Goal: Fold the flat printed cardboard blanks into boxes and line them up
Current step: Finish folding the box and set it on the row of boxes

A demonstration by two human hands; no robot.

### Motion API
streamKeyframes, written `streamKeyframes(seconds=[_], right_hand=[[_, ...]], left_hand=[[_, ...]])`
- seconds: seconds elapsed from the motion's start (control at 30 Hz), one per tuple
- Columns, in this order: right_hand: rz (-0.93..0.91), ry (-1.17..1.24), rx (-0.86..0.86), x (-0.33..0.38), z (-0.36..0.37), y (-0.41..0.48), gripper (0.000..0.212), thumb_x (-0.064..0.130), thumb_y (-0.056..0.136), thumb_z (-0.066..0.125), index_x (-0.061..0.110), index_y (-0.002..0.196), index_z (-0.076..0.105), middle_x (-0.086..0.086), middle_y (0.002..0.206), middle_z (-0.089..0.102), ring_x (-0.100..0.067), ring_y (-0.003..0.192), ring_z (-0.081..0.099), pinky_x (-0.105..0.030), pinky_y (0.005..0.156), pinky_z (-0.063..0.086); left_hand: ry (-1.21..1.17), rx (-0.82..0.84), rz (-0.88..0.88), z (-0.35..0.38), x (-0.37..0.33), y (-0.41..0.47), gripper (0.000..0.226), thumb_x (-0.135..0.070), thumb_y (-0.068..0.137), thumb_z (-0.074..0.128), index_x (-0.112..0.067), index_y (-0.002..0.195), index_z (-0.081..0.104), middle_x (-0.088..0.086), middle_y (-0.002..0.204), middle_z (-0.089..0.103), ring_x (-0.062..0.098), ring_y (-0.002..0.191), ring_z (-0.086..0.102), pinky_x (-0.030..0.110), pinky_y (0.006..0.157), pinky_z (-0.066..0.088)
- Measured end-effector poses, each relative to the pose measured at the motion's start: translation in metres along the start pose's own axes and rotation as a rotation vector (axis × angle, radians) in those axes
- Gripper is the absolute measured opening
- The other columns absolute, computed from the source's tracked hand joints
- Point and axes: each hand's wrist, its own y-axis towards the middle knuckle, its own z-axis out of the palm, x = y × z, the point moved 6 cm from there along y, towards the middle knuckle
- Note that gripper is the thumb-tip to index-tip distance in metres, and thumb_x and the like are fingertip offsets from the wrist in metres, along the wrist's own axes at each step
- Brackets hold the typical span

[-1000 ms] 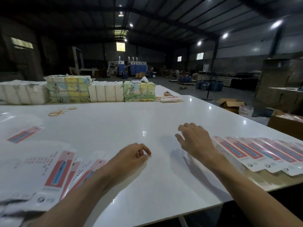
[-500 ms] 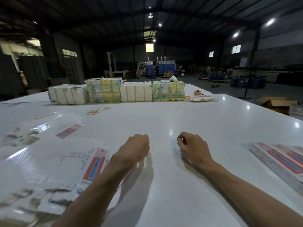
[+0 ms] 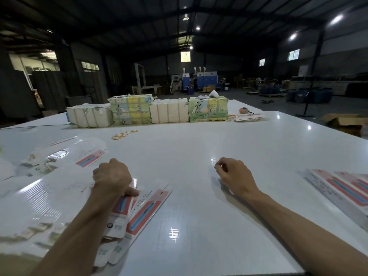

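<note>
Flat printed cardboard blanks (image 3: 147,212), white with a red and blue strip, lie fanned in a loose pile at the left front of the white table (image 3: 199,146). My left hand (image 3: 112,176) sits on this pile with curled fingers, its thumb pressing on the top blank. My right hand (image 3: 233,176) rests on the bare table at the right of centre, fingers curled and holding nothing. Folded boxes (image 3: 338,192) of the same print lie side by side at the right edge.
Wrapped bundles (image 3: 169,110) stand in a row at the far side of the table. In front of them lie rubber bands (image 3: 123,134). More glossy blanks (image 3: 59,156) spread at the far left. An open carton (image 3: 344,121) sits on the floor to the right.
My view has turned left. My left hand has moved left onto the pile of blanks. My right hand has curled up and stays on the bare table.
</note>
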Motion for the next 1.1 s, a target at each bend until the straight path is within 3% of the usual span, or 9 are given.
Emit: streamKeyframes(seconds=[0.3, 0.4, 0.47, 0.53, 0.63, 0.7, 0.9, 1.03, 1.1], right_hand=[[0.008, 0.025, 0.009, -0.003, 0.001, 0.000, 0.017, 0.025, 0.100, 0.056, 0.024, 0.094, 0.072, 0.013, 0.078, 0.067, -0.014, 0.077, 0.064, -0.032, 0.067, 0.048], [0.010, 0.027, 0.017, -0.003, 0.003, 0.001, 0.017, 0.025, 0.099, 0.057, 0.026, 0.090, 0.071, 0.014, 0.075, 0.066, -0.012, 0.075, 0.062, -0.030, 0.063, 0.043], [0.011, 0.034, 0.015, -0.003, 0.005, 0.001, 0.017, 0.026, 0.099, 0.057, 0.027, 0.089, 0.070, 0.015, 0.073, 0.066, -0.007, 0.073, 0.062, -0.030, 0.062, 0.041], [0.003, 0.056, 0.009, -0.003, 0.005, 0.002, 0.017, 0.027, 0.099, 0.057, 0.029, 0.088, 0.070, 0.015, 0.071, 0.067, -0.004, 0.069, 0.064, -0.030, 0.062, 0.042], [-0.062, 0.138, -0.049, 0.004, -0.001, 0.001, 0.016, 0.024, 0.102, 0.059, 0.028, 0.092, 0.071, 0.013, 0.067, 0.067, -0.008, 0.065, 0.066, -0.034, 0.065, 0.050], [-0.133, 0.192, -0.154, 0.010, -0.010, 0.000, 0.014, 0.018, 0.104, 0.059, 0.021, 0.103, 0.073, 0.010, 0.069, 0.067, -0.013, 0.066, 0.066, -0.039, 0.067, 0.056], [-0.242, 0.252, -0.348, 0.018, -0.029, -0.002, 0.024, 0.018, 0.107, 0.058, 0.020, 0.130, 0.063, 0.009, 0.097, 0.062, -0.010, 0.085, 0.061, -0.026, 0.072, 0.057], [-0.304, 0.072, -0.162, 0.027, -0.015, -0.001, 0.033, 0.031, 0.108, 0.054, 0.022, 0.138, 0.065, 0.004, 0.126, 0.051, -0.013, 0.122, 0.048, -0.033, 0.091, 0.059], [-0.299, 0.035, -0.104, 0.030, -0.010, -0.003, 0.035, 0.033, 0.108, 0.053, 0.019, 0.136, 0.069, 0.005, 0.129, 0.050, -0.013, 0.128, 0.044, -0.036, 0.097, 0.058]], left_hand=[[-0.125, 0.019, 0.064, 0.001, 0.009, 0.011, 0.063, -0.055, 0.076, 0.088, -0.014, 0.115, 0.061, 0.001, 0.094, 0.070, 0.015, 0.083, 0.072, 0.032, 0.084, 0.061], [-0.328, 0.012, 0.182, -0.010, -0.003, 0.016, 0.044, -0.041, 0.088, 0.082, -0.014, 0.117, 0.062, 0.002, 0.090, 0.071, 0.016, 0.075, 0.075, 0.030, 0.069, 0.062], [-0.473, 0.075, 0.283, -0.017, -0.019, 0.016, 0.037, -0.041, 0.093, 0.076, -0.015, 0.117, 0.063, 0.005, 0.095, 0.074, 0.021, 0.078, 0.076, 0.035, 0.072, 0.064], [-0.758, 0.216, 0.403, -0.020, -0.043, 0.011, 0.034, -0.037, 0.096, 0.074, -0.012, 0.117, 0.066, 0.007, 0.095, 0.080, 0.025, 0.080, 0.079, 0.037, 0.070, 0.065], [-1.306, 0.649, 0.541, -0.011, -0.097, -0.013, 0.047, -0.030, 0.095, 0.074, -0.006, 0.131, 0.058, 0.016, 0.110, 0.079, 0.035, 0.098, 0.078, 0.039, 0.072, 0.065], [-1.442, 0.808, 0.599, 0.000, -0.129, -0.025, 0.049, -0.029, 0.098, 0.070, -0.008, 0.137, 0.052, 0.019, 0.121, 0.075, 0.039, 0.108, 0.075, 0.042, 0.078, 0.064], [-1.569, 0.875, 0.668, 0.056, -0.185, -0.041, 0.059, -0.048, 0.093, 0.075, -0.016, 0.138, 0.053, 0.012, 0.125, 0.075, 0.038, 0.108, 0.075, 0.039, 0.079, 0.063], [-1.559, 0.814, 0.701, 0.066, -0.188, -0.038, 0.058, -0.052, 0.092, 0.075, -0.016, 0.133, 0.054, 0.016, 0.119, 0.076, 0.039, 0.101, 0.077, 0.038, 0.077, 0.063], [-1.561, 0.791, 0.711, 0.064, -0.187, -0.037, 0.057, -0.051, 0.092, 0.075, -0.014, 0.131, 0.056, 0.018, 0.115, 0.077, 0.039, 0.099, 0.077, 0.036, 0.076, 0.063]])
